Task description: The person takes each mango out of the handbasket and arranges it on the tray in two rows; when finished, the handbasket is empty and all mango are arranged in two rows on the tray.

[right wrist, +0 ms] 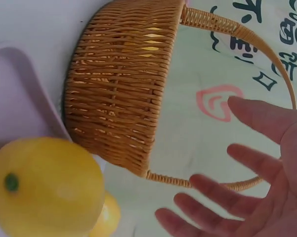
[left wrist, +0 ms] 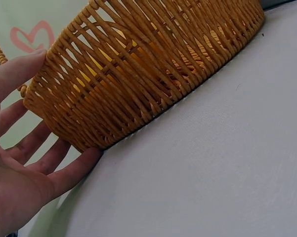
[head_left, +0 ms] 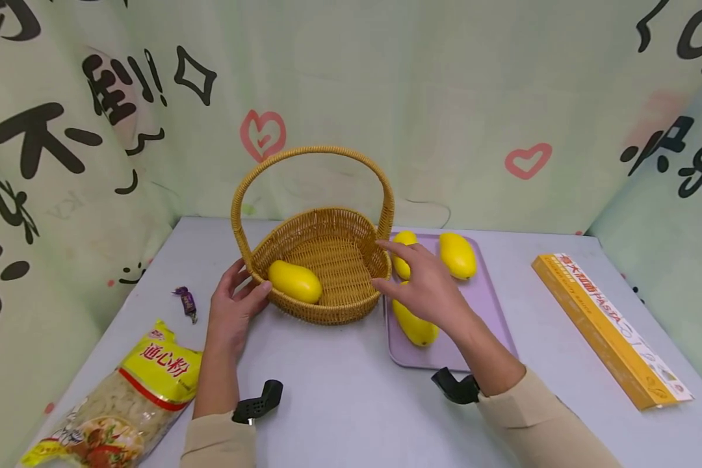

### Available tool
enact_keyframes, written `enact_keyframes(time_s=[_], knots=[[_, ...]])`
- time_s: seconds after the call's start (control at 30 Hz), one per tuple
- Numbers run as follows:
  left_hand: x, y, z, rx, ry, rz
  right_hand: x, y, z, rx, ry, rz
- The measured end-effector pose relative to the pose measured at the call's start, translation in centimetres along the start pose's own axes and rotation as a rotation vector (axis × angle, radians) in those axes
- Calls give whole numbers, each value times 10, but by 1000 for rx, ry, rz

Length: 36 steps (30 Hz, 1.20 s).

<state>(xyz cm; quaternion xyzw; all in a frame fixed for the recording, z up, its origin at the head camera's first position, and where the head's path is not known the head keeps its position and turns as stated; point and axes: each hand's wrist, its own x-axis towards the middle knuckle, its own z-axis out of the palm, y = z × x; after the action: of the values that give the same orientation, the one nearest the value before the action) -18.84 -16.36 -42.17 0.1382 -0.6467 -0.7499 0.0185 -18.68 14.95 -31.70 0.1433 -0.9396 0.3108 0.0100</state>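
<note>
A woven wicker basket (head_left: 327, 316) with a tall arched handle stands on the table, with one yellow mango (head_left: 295, 281) lying in its left part. My left hand (head_left: 234, 309) holds the basket's left end; its thumb lies at the rim and its fingers go along the outer wall, as the left wrist view shows. Beside the right end, my right hand (head_left: 429, 286) is spread with nothing in it. In the right wrist view its fingers (right wrist: 222, 195) appear apart from the basket. Three more mangoes (head_left: 457, 255) lie on a purple tray (head_left: 485, 299), partly covered by that hand.
On the left lie a bag of pasta (head_left: 134, 390) and a small purple-wrapped candy (head_left: 186, 304). A long orange-and-white box (head_left: 611, 331) sits at the right. Behind the table (head_left: 339, 396) hangs a pale green curtain (head_left: 462, 117) with drawings.
</note>
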Motion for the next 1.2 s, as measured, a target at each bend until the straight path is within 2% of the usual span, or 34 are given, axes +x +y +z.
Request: enact_keyframes(time_s=[0.3, 0.43, 0.57, 0.83, 1.03, 1.2], knots=[[0, -2, 0, 14, -5, 2, 29, -14, 6, 137, -122, -86], [0, -1, 0, 21, -7, 1, 45, -15, 8, 147, -209, -143], [0, 0, -1, 27, 3, 6, 62, -19, 7, 137, -333, -185], [-2, -1, 0, 19, -3, 8, 93, -35, 10, 121, -613, -128], [0, -1, 0, 8, -1, 22, 116, -44, 19, 127, -728, -76], [2, -2, -2, 10, 3, 16, 129, -49, 27, 148, -771, -50]])
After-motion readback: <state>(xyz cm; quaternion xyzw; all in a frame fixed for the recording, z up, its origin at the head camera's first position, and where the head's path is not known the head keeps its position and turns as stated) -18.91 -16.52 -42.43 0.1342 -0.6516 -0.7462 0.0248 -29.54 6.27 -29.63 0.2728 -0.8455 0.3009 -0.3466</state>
